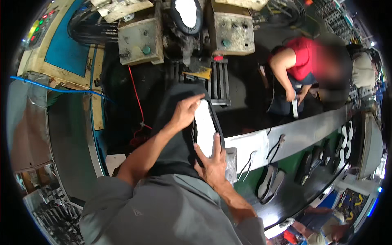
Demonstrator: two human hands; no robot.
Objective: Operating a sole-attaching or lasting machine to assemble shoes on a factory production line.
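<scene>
A black shoe upper with a white insole (205, 126) facing up lies across my lap, between both hands. My left hand (184, 113) grips its far end, fingers curled at the rim and the index finger stretched over the tip. Around the near end is my right hand (211, 162), with the thumb side at the left edge and fingers reaching onto the white surface and the right edge. The underside of the upper is hidden. Ahead of me, a machine holds another dark shoe piece with a white sole (185, 14).
Two grey control boxes (141, 38) flank the machine. Pliers (276, 147) and a second pair (246, 164) rest on a metal ledge (245, 145). Beyond it, a belt carries shoe uppers (270, 183). A co-worker in red (300, 57) handles a white-soled piece. A red cable (134, 94) hangs left.
</scene>
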